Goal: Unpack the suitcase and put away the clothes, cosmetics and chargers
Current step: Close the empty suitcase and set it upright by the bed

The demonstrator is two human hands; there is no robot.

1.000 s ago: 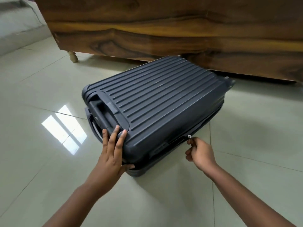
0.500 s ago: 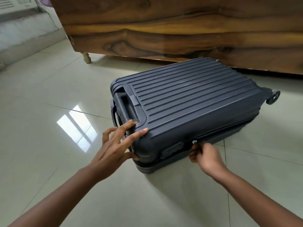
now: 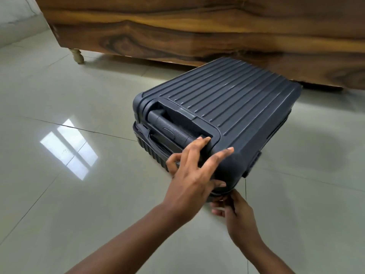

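Lying flat on the tiled floor (image 3: 59, 194) with its ribbed lid facing up, the dark suitcase (image 3: 227, 107) is sitting just in front of a wooden cabinet (image 3: 197, 26), its far end close to the cabinet's lower edge and its handle end turned toward the person. That pose probably suits unzipping: the seam is running round the sides within reach, and the lid can swing up once it is freed.

In the head view, the left hand (image 3: 194, 175) is resting on the suitcase's near corner, fingers spread and fairly straight, fingertips touching the shell beside the recessed telescopic handle (image 3: 169, 129), thumb lying on the corner's side. It seems to be steadying the case so it does not slide on the glossy tiles. The right hand (image 3: 235, 208) is sitting low at that same near corner, right against the seam, fingers curled inward as if pinching a zip pull; the pull itself is hidden and blurred, so I cannot tell what they are gripping. Judging by this, unzipping is underway and the lid is not yet raised; no clothes, cosmetics or chargers are showing.

No brand, label or readable writing is appearing anywhere on the suitcase or cabinet.
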